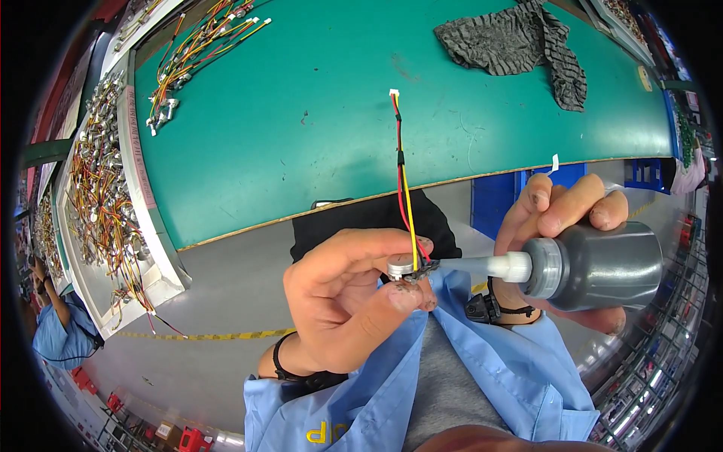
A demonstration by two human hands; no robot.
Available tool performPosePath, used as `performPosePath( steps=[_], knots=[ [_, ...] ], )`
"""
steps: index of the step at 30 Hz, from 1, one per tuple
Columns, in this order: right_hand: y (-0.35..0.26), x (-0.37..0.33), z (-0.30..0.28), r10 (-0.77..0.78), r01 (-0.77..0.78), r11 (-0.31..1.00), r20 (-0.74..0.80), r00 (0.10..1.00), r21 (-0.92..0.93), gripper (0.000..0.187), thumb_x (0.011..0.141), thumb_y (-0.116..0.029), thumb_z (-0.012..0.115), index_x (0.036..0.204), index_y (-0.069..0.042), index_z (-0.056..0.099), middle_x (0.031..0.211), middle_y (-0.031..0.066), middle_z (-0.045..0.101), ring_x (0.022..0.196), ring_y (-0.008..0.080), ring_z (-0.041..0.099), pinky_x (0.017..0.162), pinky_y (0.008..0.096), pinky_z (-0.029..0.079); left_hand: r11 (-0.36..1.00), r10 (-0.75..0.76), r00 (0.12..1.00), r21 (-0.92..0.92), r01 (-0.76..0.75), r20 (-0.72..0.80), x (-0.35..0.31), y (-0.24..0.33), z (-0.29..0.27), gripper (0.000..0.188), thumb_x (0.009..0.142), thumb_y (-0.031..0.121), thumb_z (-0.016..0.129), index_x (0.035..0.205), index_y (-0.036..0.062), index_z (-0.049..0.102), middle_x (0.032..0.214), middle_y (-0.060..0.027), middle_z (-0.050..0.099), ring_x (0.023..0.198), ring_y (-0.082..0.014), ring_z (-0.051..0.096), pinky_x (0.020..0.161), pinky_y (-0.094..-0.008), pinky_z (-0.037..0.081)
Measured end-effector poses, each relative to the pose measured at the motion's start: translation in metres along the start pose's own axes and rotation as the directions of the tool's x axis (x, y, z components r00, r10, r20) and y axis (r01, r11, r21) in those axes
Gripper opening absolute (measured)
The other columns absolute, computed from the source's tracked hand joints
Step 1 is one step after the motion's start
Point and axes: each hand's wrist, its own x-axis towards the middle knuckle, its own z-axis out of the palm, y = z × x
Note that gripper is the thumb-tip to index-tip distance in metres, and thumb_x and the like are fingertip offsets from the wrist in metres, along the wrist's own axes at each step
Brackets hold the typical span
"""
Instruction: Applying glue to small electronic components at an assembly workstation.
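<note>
The left hand [343, 290] pinches a small metal part [402, 266] between thumb and fingertips, low in the picture near 6 o'clock, held in the air in front of the person's chest, clear of the green desk [316, 135]. From the part a wire lead [403, 173] in red, yellow and black stands up toward 12 o'clock and ends in a small white plug. The right hand [561, 226] is wrapped around a grey squeeze bottle [602, 265] at 3 o'clock, lying on its side, with its white nozzle [482, 265] reaching leftward so that the tip meets the part.

The step looks like dosing something from the bottle onto the part. To do it well, the nozzle tip should sit on the exact spot before any squeeze, and the squeeze should be light and brief. The left hand should keep the part level and the wires out of the nozzle's path. The fingertips look dark-smeared, so they sit very near the dosing spot and could take up the excess.

At 10 o'clock, finished leads [196, 45] lie on the desk, with a tray [105, 188] of more at 9 o'clock; a striped cloth [520, 41] lies at 1 o'clock.
</note>
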Motion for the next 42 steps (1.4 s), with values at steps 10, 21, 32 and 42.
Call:
performPosePath(
  steps=[10,21,32,42],
  knots=[
    [0.002,-0.001,-0.004,0.022,-0.021,1.0,-0.095,0.995,0.008,0.075,0.071,-0.059,0.068,0.11,0.0,0.043,0.089,0.0097,0.048,0.077,0.0185,0.053,0.094,0.0362,0.037,0.991,-0.085,0.995,-0.101,0.091,0.062,0.003,0.0,-0.004,0.03,0.087,-0.003,0.05,0.116,-0.0122,0.049,0.083,-0.016,0.061,0.069,-0.0172,0.06,0.061,-0.0288,0.049],
    [0.025,-0.002,-0.023,0.532,-0.167,0.558,-0.196,0.824,0.813,0.066,0.082,-0.056,0.058,0.11,0.003,0.048,0.092,0.013,0.051,0.081,0.0213,0.055,0.093,0.0316,0.045,0.975,-0.183,0.983,-0.129,0.178,-0.029,0.01,0.001,0.008,0.038,0.091,0.015,0.041,0.115,-0.0145,0.046,0.059,-0.0121,0.054,0.047,-0.0153,0.045,0.046,-0.0288,0.037],
    [0.028,0.01,-0.026,0.519,-0.199,0.493,-0.102,0.849,0.847,0.065,0.082,-0.054,0.058,0.111,0.003,0.047,0.096,0.0143,0.051,0.09,0.0245,0.052,0.083,0.0275,0.048,0.985,-0.143,0.99,0.098,0.144,-0.019,0.022,0.024,0.005,0.035,0.094,0.01,0.042,0.123,-0.0093,0.043,0.074,-0.0131,0.059,0.067,-0.0162,0.055,0.064,-0.0269,0.045],
    [0.008,0.023,-0.07,0.242,-0.052,0.886,-0.363,0.9,0.461,0.058,0.085,-0.047,0.059,0.113,0.002,0.044,0.101,0.0125,0.051,0.097,0.0253,0.053,0.092,0.0359,0.046,0.147,0.265,0.949,0.965,-0.215,0.171,0.117,0.118,-0.044,0.025,0.091,0.006,0.048,0.113,-0.0007,0.058,0.082,-0.0029,0.055,0.074,-0.009,0.051,0.066,-0.021,0.041]
  ],
)
